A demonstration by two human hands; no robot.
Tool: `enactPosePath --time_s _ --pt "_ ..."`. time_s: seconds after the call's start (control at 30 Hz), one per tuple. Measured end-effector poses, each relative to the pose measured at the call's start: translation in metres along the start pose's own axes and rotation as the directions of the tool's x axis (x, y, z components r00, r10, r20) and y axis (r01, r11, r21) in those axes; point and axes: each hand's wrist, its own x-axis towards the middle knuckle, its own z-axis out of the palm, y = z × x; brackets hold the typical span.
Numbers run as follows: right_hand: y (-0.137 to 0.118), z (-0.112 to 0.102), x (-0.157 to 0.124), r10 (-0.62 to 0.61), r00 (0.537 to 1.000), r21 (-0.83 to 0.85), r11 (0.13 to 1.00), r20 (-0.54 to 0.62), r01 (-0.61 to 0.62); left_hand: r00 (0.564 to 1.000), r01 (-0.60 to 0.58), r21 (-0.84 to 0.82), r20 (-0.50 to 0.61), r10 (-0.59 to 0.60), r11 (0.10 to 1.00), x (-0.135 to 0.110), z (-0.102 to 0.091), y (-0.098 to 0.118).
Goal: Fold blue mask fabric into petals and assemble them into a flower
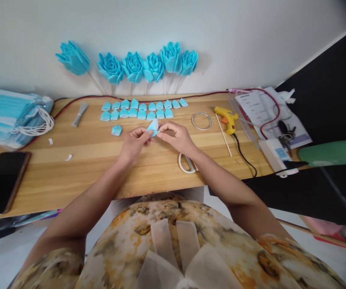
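Over the middle of the wooden table, my left hand (135, 142) pinches a small folded piece of blue and white mask fabric (153, 126). My right hand (175, 136) is closed at the same piece's right edge, thumb and index finger pressed together. Beyond the hands lie two rows of small folded blue petals (132, 113). A single blue petal (116, 130) sits apart, left of my left hand. Under my right wrist, white scissor handles (186, 163) show; the blades are hidden.
Blue flowers on sticks (133, 67) lean on the wall. At left are bagged blue masks (7, 114), a bundle of ties (79, 114) and a phone (4, 182). At right lie a tape ring (202, 113), a stick (223, 136), a yellow glue gun (227, 118) and a power strip (276, 156).
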Motion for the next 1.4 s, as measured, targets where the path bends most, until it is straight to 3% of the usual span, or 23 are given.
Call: enactPosePath --time_s 0.43,0.7,0.93,1.17,1.4 --pt "0.002 0.002 0.002 0.111 0.994 0.114 0.987 -0.010 -0.109 1.000 0.012 0.018 0.004 -0.013 1.000 0.001 0.002 0.001" --pt "0.008 0.004 0.002 0.157 0.986 0.288 0.943 0.056 -0.167 0.999 -0.036 0.082 0.006 0.036 0.996 0.001 0.000 -0.003" --pt "0.010 0.006 0.002 0.123 0.992 0.197 0.972 0.037 -0.128 0.998 -0.064 0.139 0.032 0.060 0.988 0.002 0.001 -0.003" --pt "0.004 0.002 0.001 0.110 0.991 0.188 0.975 0.075 -0.122 0.997 0.007 0.113 0.074 -0.016 0.994 0.001 0.001 -0.002" --pt "0.003 0.002 -0.001 0.077 0.997 0.079 0.994 -0.022 -0.075 0.988 0.042 0.154 0.138 -0.063 0.987 -0.001 0.002 0.001"
